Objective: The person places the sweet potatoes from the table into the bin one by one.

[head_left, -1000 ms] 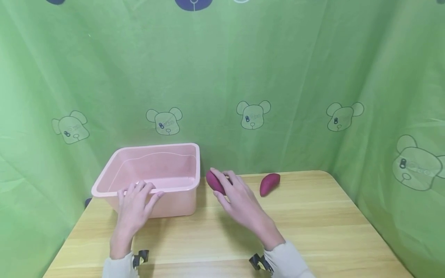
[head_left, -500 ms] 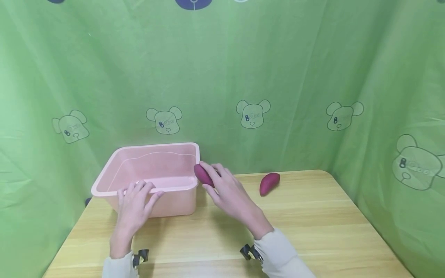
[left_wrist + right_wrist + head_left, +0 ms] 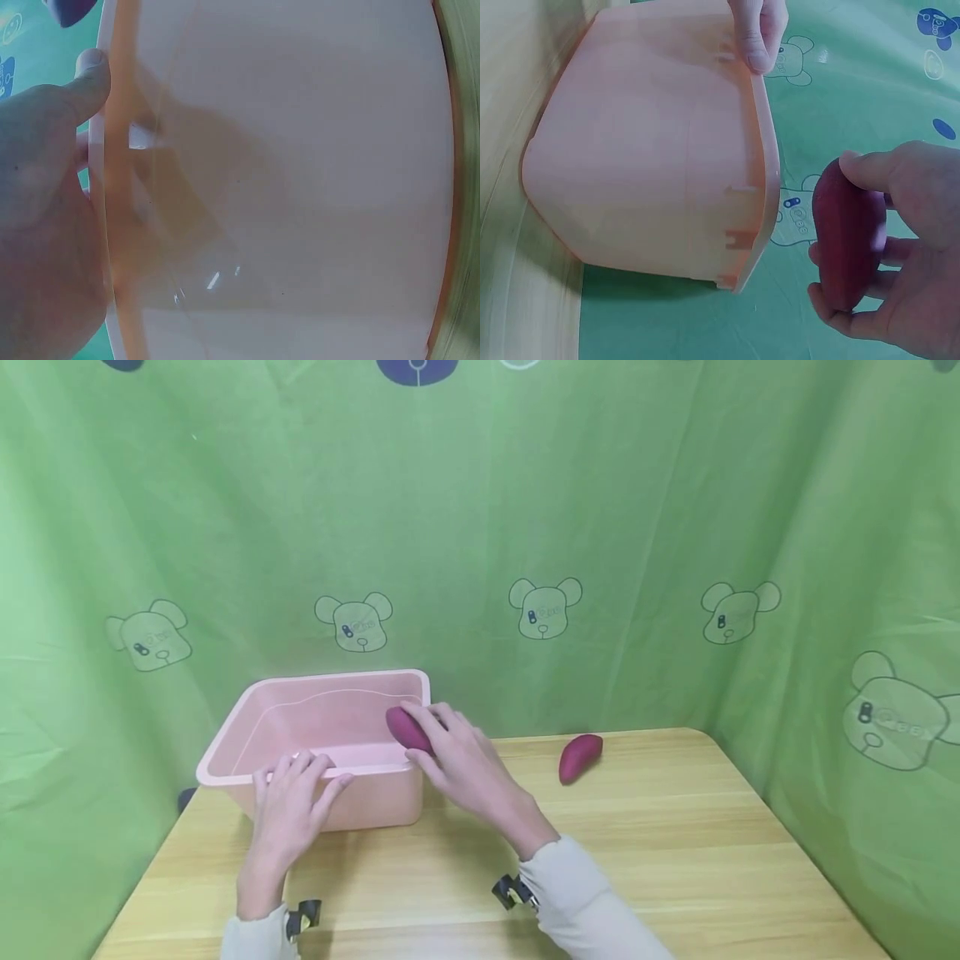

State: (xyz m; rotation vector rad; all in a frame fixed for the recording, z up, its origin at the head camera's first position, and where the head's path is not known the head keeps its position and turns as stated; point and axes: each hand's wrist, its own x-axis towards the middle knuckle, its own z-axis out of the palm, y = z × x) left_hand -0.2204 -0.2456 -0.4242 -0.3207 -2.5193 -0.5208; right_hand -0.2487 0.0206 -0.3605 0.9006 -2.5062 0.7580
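My right hand (image 3: pixel 472 772) grips a purple-red sweet potato (image 3: pixel 407 729) over the right side of a pink plastic bin (image 3: pixel 378 802). In the right wrist view the sweet potato (image 3: pixel 847 240) is held between thumb and fingers, apart from the bin's rim (image 3: pixel 769 169). My left hand (image 3: pixel 287 810) holds the bin's near rim, fingers over the edge and thumb outside. The left wrist view shows that thumb (image 3: pixel 91 79) against the rim and the bin's outer wall (image 3: pixel 322 187). The end of the sweet potato (image 3: pixel 71 9) shows at its top left corner.
Another sweet potato (image 3: pixel 581 758) lies on the wooden table (image 3: pixel 675 860), right of the bin near the back edge. A green curtain (image 3: pixel 465 527) with bear-head prints hangs behind and on both sides.
My right hand has carried the sweet potato left and slightly up, from beside the bin to over its right side. The left hand stays on the rim.
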